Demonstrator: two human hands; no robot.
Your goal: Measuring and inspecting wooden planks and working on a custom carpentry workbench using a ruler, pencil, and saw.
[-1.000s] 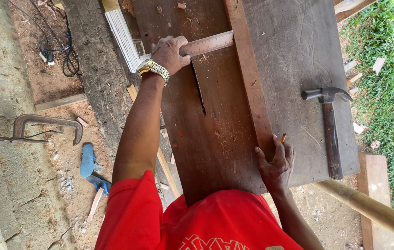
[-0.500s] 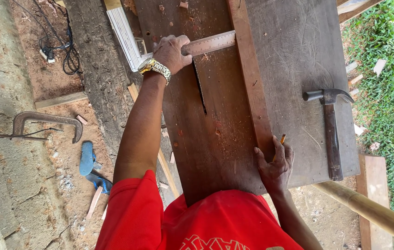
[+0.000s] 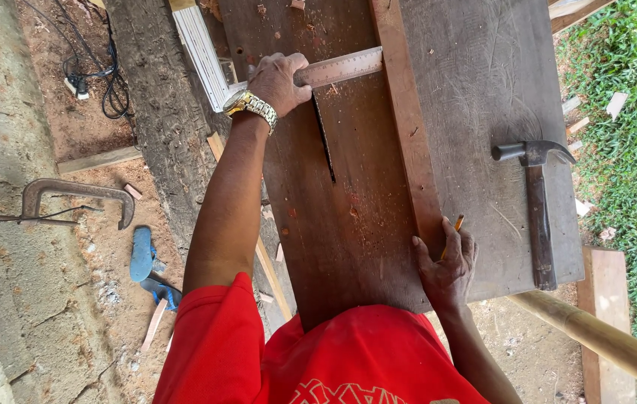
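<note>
Your left hand (image 3: 279, 81) is far out from your body, clamped palm-down on the metal square (image 3: 337, 69), fingers curled over its blade where it meets the dark arm running toward you. Your right hand (image 3: 447, 263) sits close to your torso, fingers loosely closed round a pencil (image 3: 454, 227) and resting on the near end of the wood strip (image 3: 406, 120).

The strip's long axis runs away from you, near to far, across the workbench (image 3: 475, 90). The square's bright blade lies crosswise to it, tip touching or just reaching the strip's left edge; can't tell if it overlaps. So the crossing point sits well ahead of the right hand, along the strip, and just right of the left hand. Left is nearer to it.

The strip is reddish, narrow, straight, planed-looking, lighter than the dark boards under it, with red shavings scattered beside it. A hammer (image 3: 537, 209) lies to the right, handle toward you, untouched, well apart from both hands.
</note>
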